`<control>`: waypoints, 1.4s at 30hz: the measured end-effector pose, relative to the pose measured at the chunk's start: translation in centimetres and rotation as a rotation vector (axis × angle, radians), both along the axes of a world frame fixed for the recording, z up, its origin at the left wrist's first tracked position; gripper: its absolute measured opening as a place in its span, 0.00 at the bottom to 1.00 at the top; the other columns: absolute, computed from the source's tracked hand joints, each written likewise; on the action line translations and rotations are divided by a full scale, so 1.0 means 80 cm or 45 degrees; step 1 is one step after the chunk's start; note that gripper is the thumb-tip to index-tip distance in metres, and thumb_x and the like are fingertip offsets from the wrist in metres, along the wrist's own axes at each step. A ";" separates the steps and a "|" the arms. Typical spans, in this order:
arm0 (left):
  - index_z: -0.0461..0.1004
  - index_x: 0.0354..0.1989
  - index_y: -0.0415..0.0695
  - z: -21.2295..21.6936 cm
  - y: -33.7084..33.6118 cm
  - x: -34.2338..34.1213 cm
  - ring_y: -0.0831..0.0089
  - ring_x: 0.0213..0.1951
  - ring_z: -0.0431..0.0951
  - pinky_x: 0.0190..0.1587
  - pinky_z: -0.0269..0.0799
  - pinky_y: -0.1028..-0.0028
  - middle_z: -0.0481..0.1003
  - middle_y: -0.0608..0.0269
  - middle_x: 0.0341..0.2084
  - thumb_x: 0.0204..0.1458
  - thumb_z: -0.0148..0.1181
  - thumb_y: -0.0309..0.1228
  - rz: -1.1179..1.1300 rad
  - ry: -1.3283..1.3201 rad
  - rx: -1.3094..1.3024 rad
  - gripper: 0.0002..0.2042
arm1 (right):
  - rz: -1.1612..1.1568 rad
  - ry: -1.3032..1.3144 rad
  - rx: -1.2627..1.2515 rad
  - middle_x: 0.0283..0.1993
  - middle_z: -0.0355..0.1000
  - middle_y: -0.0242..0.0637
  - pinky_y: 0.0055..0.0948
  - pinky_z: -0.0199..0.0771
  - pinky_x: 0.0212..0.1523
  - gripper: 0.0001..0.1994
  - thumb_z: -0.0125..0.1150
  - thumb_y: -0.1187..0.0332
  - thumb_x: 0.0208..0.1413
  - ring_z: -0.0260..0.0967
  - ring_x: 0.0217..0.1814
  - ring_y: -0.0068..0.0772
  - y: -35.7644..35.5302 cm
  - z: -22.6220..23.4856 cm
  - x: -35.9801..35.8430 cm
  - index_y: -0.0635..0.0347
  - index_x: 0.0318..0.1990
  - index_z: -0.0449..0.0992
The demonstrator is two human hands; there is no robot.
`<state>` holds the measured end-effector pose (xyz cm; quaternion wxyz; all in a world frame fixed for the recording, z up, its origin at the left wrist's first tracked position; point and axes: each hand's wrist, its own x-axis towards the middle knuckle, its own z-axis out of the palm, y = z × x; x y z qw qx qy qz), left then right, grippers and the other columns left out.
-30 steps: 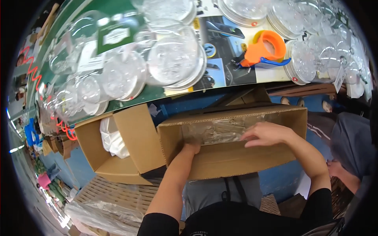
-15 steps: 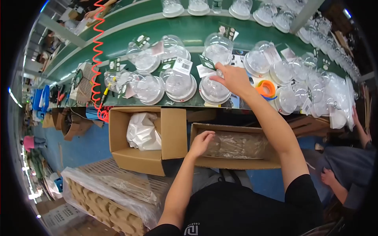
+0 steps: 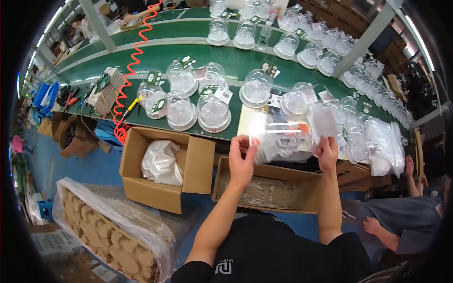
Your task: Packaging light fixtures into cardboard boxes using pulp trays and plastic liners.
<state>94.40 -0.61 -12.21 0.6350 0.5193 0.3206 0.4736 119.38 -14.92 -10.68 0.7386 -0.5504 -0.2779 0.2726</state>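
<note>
Between my two hands is a clear plastic dome (image 3: 282,144), held above the front edge of the green bench and smeared by motion. It lies tilted on its side. My left hand (image 3: 242,160) grips its left end, thumb up and fingers curled. My right hand (image 3: 327,153) is closed at the other end, where a pale card tag (image 3: 323,123) stands up by the fingers. Similar domes on white bases (image 3: 214,112) stand just beyond, several with green-and-white tags. Directly below my hands is an open long carton (image 3: 302,188) with clear plastic wrapping (image 3: 266,192) inside.
An open carton (image 3: 155,195) with a white plastic bag (image 3: 163,162) stands left. Wrapped moulded pulp trays (image 3: 104,236) lie lower left. A coiled red hose (image 3: 134,61) hangs over the bench. More domes and clear bags (image 3: 384,141) crowd the right, near another person (image 3: 406,207).
My right hand has lifted a dome off the bench and brought it nearer. My left hand has risen from the carton to grip it too. The view has shifted.
</note>
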 end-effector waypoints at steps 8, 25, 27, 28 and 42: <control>0.67 0.32 0.44 0.140 -0.140 -0.003 0.61 0.25 0.69 0.26 0.64 0.67 0.67 0.58 0.25 0.41 0.70 0.25 -0.228 -0.043 0.893 0.15 | -0.067 0.421 0.369 0.42 0.72 0.31 0.29 0.67 0.29 0.15 0.47 0.61 0.68 0.65 0.33 0.27 -0.149 -0.020 0.004 0.56 0.57 0.69; 0.67 0.26 0.46 0.158 -0.193 0.000 0.67 0.24 0.70 0.24 0.65 0.71 0.65 0.64 0.24 0.46 0.66 0.32 -0.286 0.095 1.226 0.11 | 0.108 0.402 0.396 0.31 0.66 0.30 0.25 0.62 0.32 0.12 0.46 0.58 0.68 0.59 0.27 0.22 -0.176 -0.030 -0.009 0.56 0.41 0.68; 0.66 0.26 0.45 0.153 -0.188 -0.003 0.66 0.24 0.70 0.25 0.65 0.71 0.65 0.62 0.24 0.46 0.66 0.31 -0.335 0.130 1.228 0.11 | 0.048 0.375 0.385 0.32 0.67 0.31 0.25 0.63 0.32 0.11 0.46 0.59 0.68 0.59 0.28 0.22 -0.178 -0.030 -0.012 0.56 0.42 0.69; 0.66 0.26 0.45 0.148 -0.181 -0.007 0.66 0.24 0.70 0.25 0.65 0.71 0.65 0.62 0.24 0.46 0.66 0.31 -0.338 0.167 1.226 0.11 | 0.026 0.373 0.376 0.32 0.68 0.31 0.25 0.63 0.32 0.11 0.47 0.59 0.68 0.60 0.28 0.22 -0.177 -0.029 -0.012 0.57 0.42 0.69; 0.69 0.35 0.39 -0.182 -0.094 -0.101 0.70 0.44 0.69 0.49 0.67 0.74 0.65 0.61 0.37 0.53 0.56 0.23 -0.895 0.279 -0.224 0.04 | 0.644 -0.729 -0.661 0.29 0.70 0.36 0.27 0.63 0.30 0.08 0.65 0.75 0.52 0.66 0.30 0.29 -0.084 -0.012 -0.064 0.60 0.41 0.82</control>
